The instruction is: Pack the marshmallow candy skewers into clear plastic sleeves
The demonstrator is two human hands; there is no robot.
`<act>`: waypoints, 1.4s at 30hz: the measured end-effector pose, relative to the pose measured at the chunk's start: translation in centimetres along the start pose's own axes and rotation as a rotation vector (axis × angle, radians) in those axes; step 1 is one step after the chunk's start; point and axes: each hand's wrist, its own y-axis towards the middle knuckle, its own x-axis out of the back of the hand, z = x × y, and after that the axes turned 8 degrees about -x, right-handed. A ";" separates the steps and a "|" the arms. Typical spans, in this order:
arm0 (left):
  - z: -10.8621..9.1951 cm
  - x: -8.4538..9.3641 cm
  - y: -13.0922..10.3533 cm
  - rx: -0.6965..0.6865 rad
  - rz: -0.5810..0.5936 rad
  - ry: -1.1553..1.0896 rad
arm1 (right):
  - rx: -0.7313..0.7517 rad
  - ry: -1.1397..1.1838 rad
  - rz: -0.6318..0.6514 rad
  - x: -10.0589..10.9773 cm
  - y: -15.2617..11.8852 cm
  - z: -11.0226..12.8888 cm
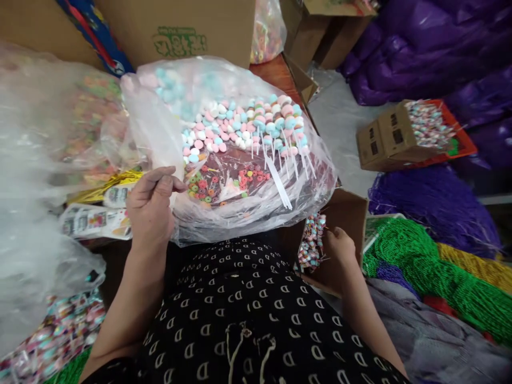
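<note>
My left hand [154,200] is closed at the left edge of a clear plastic bag [224,226], its fingers curled and pressed together; what they hold, if anything, is too small to name. On the plastic lie loose pink, white and blue candies [216,128], small ring candies [204,184], skewered candies on white sticks [276,120] and a few bare white sticks [279,181]. My right hand [340,245] reaches into a cardboard box [348,213] at the lower right, beside wrapped candy sticks [313,242]. Its fingers are partly hidden, and their grip is unclear.
Large cardboard boxes [176,32] stand behind the plastic. Bags of ring candies [86,122] are at the left, above wrapped candies [60,336]. At the right are a filled carton [388,138], purple sacks [432,42] and green bead strands [432,261].
</note>
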 end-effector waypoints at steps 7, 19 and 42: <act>0.0 5.1 1.8 -0.129 -0.132 0.171 | 0.309 0.424 -0.224 -0.4 -1.2 10.4; 2.8 11.7 3.3 -0.106 0.674 1.384 | 0.874 0.390 0.553 -9.4 -9.8 23.8; 2.6 7.4 3.2 -0.407 0.443 0.921 | 0.632 0.445 0.862 -17.6 -11.7 32.0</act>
